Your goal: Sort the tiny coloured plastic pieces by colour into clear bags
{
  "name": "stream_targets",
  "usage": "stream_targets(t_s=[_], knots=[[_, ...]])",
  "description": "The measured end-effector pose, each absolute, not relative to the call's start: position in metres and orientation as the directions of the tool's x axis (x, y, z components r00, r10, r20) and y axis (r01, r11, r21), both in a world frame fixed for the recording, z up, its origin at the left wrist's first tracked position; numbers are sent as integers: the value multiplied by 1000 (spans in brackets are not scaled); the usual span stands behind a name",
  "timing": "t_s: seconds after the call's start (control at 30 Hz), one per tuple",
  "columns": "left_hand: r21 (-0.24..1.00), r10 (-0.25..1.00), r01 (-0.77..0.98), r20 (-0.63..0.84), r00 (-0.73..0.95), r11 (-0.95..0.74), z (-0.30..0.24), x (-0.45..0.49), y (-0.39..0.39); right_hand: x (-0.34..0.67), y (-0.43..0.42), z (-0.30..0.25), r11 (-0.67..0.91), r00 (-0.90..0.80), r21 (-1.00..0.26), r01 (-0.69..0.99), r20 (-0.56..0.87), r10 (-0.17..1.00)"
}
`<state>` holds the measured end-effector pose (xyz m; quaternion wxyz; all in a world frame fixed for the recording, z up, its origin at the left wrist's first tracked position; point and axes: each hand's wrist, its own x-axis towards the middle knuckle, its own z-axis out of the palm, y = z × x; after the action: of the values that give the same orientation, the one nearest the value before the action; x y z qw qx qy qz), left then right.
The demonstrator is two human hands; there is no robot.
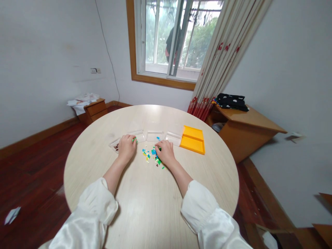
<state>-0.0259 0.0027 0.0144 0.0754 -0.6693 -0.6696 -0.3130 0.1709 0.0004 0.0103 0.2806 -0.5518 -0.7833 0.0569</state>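
- Blue, green, yellow, white and brown pieces [154, 152] lie in a loose heap on the pale round table [145, 204]. They are very small; on the left of the heap they are spread thinly, on the right they lie closer together.
- One blue piece [158, 138] lies apart, just in front of the third tray [155, 136].
- Four clear trays stand in an arc at the far side of the heap: the left tray [111, 144], the second tray [141, 136], the third and the right tray [173, 139]. Beside the right tray is an orange-yellow case [192, 144] in two flat halves.
- Brown pieces [116, 147] are in the left tray.
- The right hand [165, 151] is at the right edge of the heap, palm down, with fingers bent and partly closed over the pieces; I cannot tell if it grips one.
- The left hand [127, 147] is between the left tray and the second tray, well apart from the heap. Its fingers are curled, and a bit of green [134, 139] shows at the fingertips; whether this is held or lies in the tray, I cannot tell.
- The left hand hides part of both trays near it, and the right hand covers some pieces.
- Single shapes of the pieces are too small to make out.
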Motion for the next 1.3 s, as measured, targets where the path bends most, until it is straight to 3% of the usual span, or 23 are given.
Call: stream_targets(t_s=[0.33,1.03,1.3], knots=[[215,856,977,508,-96,-18,14,-27,4,164,1,7,364,-237,-320,875,372,897],[294,843,951,532,-77,-99,14,-21,3,161,0,7,380,-249,-412,828,336,908],[330,831,936,551,-83,-125,17,-18,1,159,-2,9,389,-265,-348,853,352,898]])
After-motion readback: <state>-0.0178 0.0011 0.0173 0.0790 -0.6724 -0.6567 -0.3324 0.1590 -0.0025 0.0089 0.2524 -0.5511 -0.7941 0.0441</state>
